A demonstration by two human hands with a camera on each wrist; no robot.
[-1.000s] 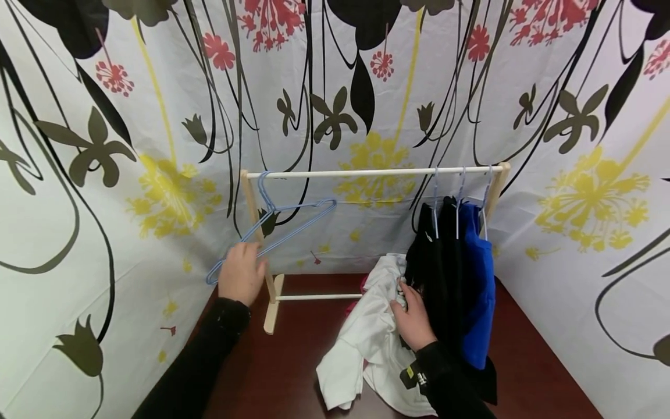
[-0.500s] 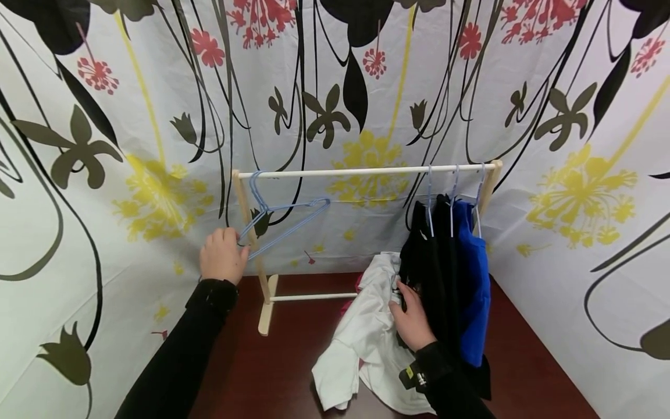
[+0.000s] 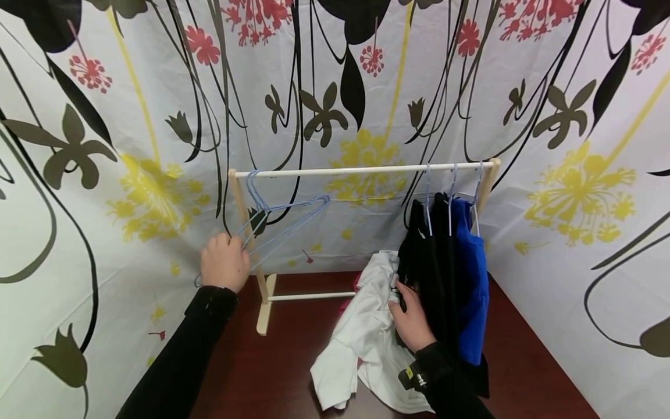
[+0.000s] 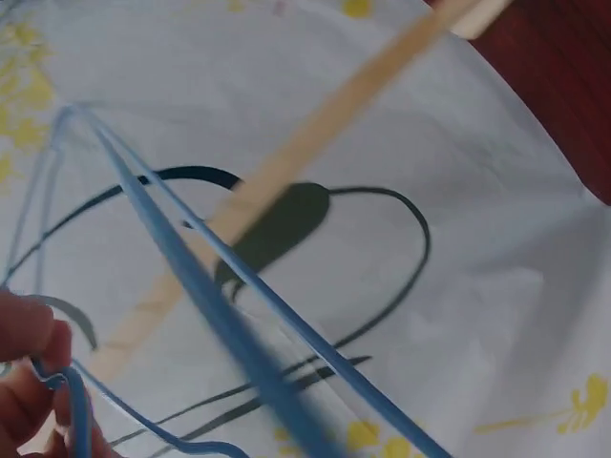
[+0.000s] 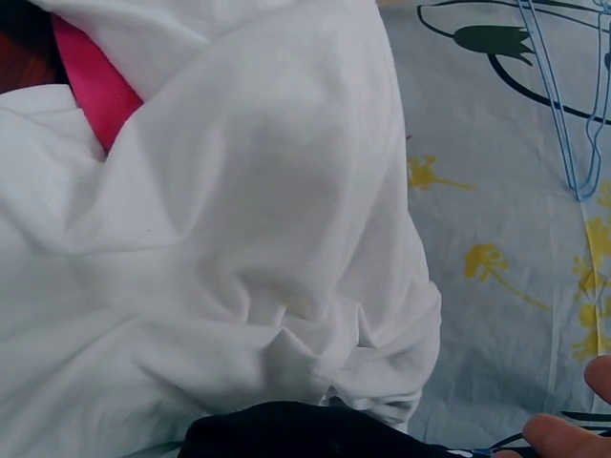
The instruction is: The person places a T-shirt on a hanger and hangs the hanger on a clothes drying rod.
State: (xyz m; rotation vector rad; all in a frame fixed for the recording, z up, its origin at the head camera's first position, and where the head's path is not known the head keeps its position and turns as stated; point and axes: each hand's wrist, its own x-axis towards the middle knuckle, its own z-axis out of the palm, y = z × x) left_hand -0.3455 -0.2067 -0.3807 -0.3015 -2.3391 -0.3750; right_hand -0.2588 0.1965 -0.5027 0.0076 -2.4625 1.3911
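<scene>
My left hand (image 3: 225, 263) pinches the lower left end of light blue wire hangers (image 3: 268, 207) hooked on the rack's left end; in the left wrist view, fingertips (image 4: 36, 329) close round the blue wire (image 4: 196, 281). At least two hangers hang there, slightly fanned apart. My right hand (image 3: 413, 317) lies with loosely extended fingers between a crumpled white garment (image 3: 361, 331) and hanging black clothes (image 3: 421, 256). White cloth (image 5: 258, 191) fills much of the right wrist view, with the fingers (image 5: 563, 437) at the lower right corner holding nothing visible.
The small wooden rack's white top rail (image 3: 340, 171) runs across the middle. A blue garment (image 3: 471, 279) hangs beside the black ones at the right end. Some pinkish-red cloth (image 5: 100, 86) shows beneath the white garment. A flower-printed curtain (image 3: 293, 134) surrounds the dark red table (image 3: 282, 372).
My left hand moved left along the hangers, then slightly back right, and the hanger wires have spread apart. The view shifted a little. My right hand stays by the white garment.
</scene>
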